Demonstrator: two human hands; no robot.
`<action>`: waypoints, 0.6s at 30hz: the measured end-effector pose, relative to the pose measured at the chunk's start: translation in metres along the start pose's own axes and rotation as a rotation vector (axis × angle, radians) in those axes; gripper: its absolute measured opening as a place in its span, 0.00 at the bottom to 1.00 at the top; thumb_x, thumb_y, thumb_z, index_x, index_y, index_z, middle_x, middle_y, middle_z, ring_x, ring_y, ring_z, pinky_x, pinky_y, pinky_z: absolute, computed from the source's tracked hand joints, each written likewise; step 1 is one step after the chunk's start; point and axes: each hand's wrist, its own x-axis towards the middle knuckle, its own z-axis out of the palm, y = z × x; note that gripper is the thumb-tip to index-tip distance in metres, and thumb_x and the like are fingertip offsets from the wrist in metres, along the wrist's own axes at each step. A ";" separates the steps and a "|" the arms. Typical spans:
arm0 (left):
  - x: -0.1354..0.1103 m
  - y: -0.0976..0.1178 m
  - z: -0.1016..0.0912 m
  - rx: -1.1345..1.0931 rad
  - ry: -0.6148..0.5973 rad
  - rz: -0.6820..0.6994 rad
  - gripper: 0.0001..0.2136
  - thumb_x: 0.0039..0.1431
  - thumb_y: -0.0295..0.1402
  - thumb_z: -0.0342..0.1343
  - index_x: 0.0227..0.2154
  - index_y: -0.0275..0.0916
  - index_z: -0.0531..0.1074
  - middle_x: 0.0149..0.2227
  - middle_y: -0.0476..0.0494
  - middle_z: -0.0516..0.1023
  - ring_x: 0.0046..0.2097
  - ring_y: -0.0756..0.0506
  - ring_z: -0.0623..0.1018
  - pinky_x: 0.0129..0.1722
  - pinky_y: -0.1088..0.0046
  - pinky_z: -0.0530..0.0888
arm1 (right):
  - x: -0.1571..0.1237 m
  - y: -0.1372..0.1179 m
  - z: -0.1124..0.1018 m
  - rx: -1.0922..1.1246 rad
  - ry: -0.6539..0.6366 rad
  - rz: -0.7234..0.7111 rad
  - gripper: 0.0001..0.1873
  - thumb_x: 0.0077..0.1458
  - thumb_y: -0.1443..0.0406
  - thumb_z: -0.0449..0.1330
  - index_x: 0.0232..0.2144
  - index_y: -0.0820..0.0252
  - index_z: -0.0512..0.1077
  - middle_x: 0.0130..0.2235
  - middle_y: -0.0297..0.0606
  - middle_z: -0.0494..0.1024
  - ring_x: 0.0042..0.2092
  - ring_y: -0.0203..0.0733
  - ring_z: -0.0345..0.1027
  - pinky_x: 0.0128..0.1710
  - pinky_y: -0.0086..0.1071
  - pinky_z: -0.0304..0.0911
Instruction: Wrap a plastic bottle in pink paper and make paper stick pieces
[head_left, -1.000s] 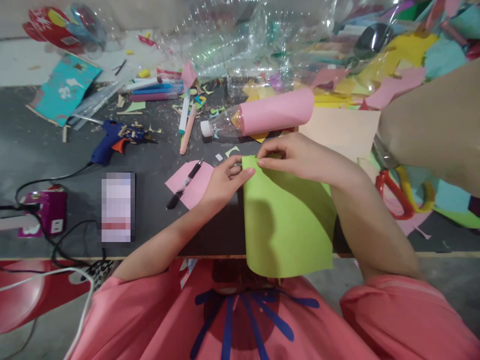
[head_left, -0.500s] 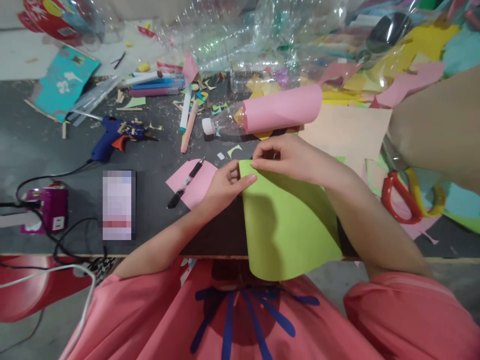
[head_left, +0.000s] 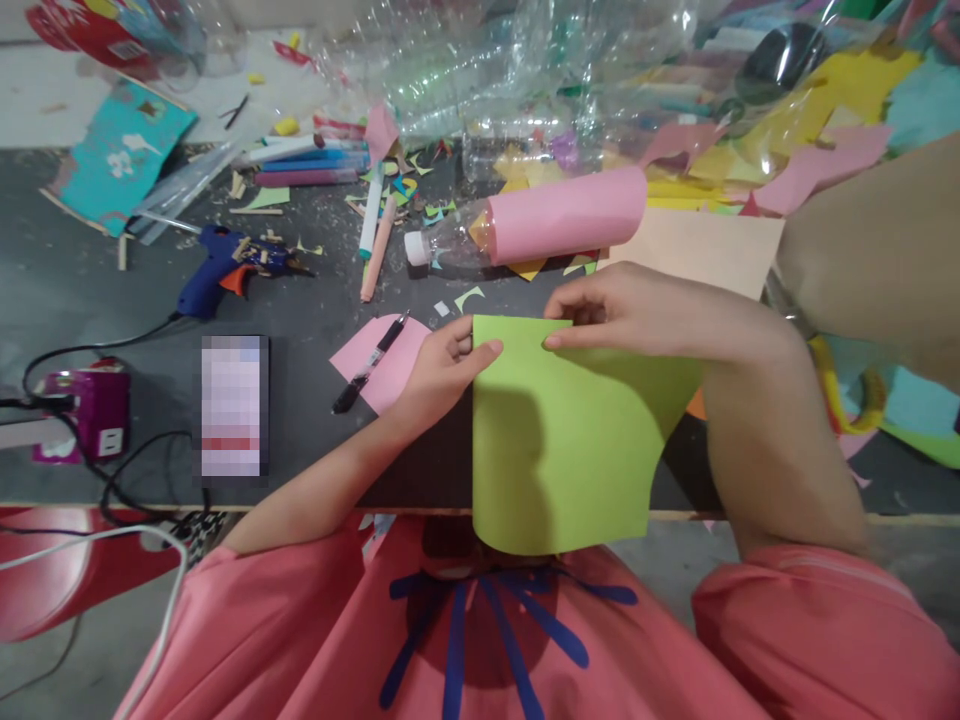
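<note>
A sheet of lime-green paper (head_left: pixel 585 440) hangs over the table's front edge, its lower part curving down towards me. My left hand (head_left: pixel 450 365) pinches its upper left corner, thumb on top and fingers behind. Along the same top edge, further right, my right hand (head_left: pixel 615 310) grips the sheet between thumb and fingers. Just beyond lies a clear plastic bottle (head_left: pixel 454 240) with a white cap, wrapped in pink paper (head_left: pixel 566 215). Beside my left hand, a black pen (head_left: pixel 371 365) rests on a pink paper piece (head_left: pixel 401 375).
A blue glue gun (head_left: pixel 217 265), a phone (head_left: pixel 232 405) and a purple box (head_left: pixel 94 410) with cables are on the left. Markers (head_left: pixel 307 165) and paper scraps lie behind. Clear bottles (head_left: pixel 420 70) fill the back. Scissors with a yellow handle (head_left: pixel 870 395) lie right, partly hidden by my arm.
My right hand has slid rightwards along the paper's top edge, away from my left hand. The top edge now shows straighter between them, and my right forearm covers the scissors' red handle.
</note>
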 end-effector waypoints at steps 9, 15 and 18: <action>-0.001 0.002 0.002 0.025 0.011 0.010 0.14 0.50 0.41 0.61 0.35 0.36 0.74 0.34 0.45 0.81 0.34 0.47 0.78 0.34 0.73 0.74 | -0.002 0.003 -0.001 0.018 -0.019 -0.010 0.15 0.56 0.57 0.56 0.21 0.57 0.67 0.21 0.31 0.66 0.24 0.34 0.54 0.26 0.33 0.50; -0.002 0.002 0.002 0.024 0.014 0.001 0.13 0.50 0.41 0.61 0.34 0.36 0.73 0.33 0.46 0.81 0.33 0.48 0.77 0.33 0.73 0.72 | -0.004 0.006 -0.002 0.012 -0.020 -0.014 0.16 0.57 0.57 0.55 0.22 0.57 0.68 0.22 0.32 0.67 0.24 0.35 0.55 0.26 0.34 0.50; -0.002 0.003 0.002 0.022 0.006 0.002 0.13 0.49 0.41 0.61 0.34 0.37 0.72 0.31 0.47 0.79 0.33 0.48 0.76 0.32 0.73 0.71 | -0.005 0.006 -0.002 0.014 -0.021 -0.015 0.17 0.58 0.55 0.55 0.21 0.56 0.68 0.22 0.32 0.67 0.24 0.36 0.56 0.26 0.34 0.51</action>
